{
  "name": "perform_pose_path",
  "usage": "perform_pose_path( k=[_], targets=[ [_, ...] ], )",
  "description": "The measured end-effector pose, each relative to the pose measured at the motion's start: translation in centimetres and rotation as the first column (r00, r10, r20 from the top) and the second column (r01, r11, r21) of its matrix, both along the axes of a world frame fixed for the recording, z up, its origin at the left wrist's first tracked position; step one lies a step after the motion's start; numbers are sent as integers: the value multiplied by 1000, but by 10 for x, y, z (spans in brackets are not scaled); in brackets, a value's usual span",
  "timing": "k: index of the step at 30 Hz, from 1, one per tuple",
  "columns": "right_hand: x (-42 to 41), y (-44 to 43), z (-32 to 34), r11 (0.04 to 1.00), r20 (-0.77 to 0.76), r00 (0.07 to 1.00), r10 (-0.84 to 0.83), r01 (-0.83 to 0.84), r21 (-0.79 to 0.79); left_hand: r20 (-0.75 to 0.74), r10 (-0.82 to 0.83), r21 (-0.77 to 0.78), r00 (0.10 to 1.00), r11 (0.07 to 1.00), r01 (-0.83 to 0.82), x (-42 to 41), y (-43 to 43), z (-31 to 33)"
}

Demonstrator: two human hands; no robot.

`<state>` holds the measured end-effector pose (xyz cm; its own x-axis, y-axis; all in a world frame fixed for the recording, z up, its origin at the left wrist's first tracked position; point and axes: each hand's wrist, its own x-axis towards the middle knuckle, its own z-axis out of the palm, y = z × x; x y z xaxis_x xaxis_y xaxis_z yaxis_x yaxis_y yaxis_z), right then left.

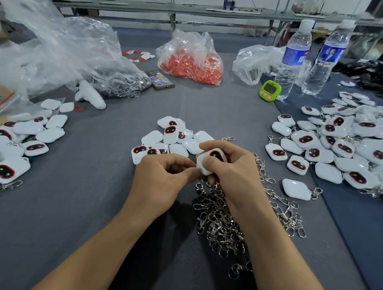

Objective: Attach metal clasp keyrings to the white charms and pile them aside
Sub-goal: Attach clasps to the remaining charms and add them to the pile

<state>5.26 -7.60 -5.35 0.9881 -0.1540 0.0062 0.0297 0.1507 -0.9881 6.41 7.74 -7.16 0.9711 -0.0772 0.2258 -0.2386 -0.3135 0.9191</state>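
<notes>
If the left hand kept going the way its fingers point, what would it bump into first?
Probably the white charm held in the right hand. The left hand points rightward, its fingertips at that charm's corner, so nothing lies between.

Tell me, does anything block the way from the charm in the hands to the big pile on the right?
Nothing visible does. The right hand holds the charm, the left hand pinching its corner. Between it and the right pile lie only loose clasps, flat on the grey cloth, likely easy to pass over.
</notes>
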Motion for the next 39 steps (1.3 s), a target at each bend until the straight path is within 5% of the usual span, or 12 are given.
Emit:
perform_pose_path(
  k=[6, 17, 24, 32, 39],
  targets=[
    [3, -2, 2, 989, -80, 991, 110, -101, 108, 0, -21, 43, 1000, 999, 21, 0, -2, -1],
    [4, -2, 2, 966, -70, 998, -4, 22, 257, 40, 46, -44, 998, 998, -44, 3, -1, -2],
    [6, 5, -5, 991, -120, 988, -95, 105, 81, 52, 82, -90, 995, 993, -77, 1, -3, 1],
    [1, 9, -1, 910, -130, 929, 347, -300, 286, 136, 53, -48, 989, 998, -47, -4, -1, 5],
    [4, 3, 2, 857, -210, 952, 223, -89, 508, 161, 160, -30, 974, 987, -158, -2, -2, 4]
  ],
)
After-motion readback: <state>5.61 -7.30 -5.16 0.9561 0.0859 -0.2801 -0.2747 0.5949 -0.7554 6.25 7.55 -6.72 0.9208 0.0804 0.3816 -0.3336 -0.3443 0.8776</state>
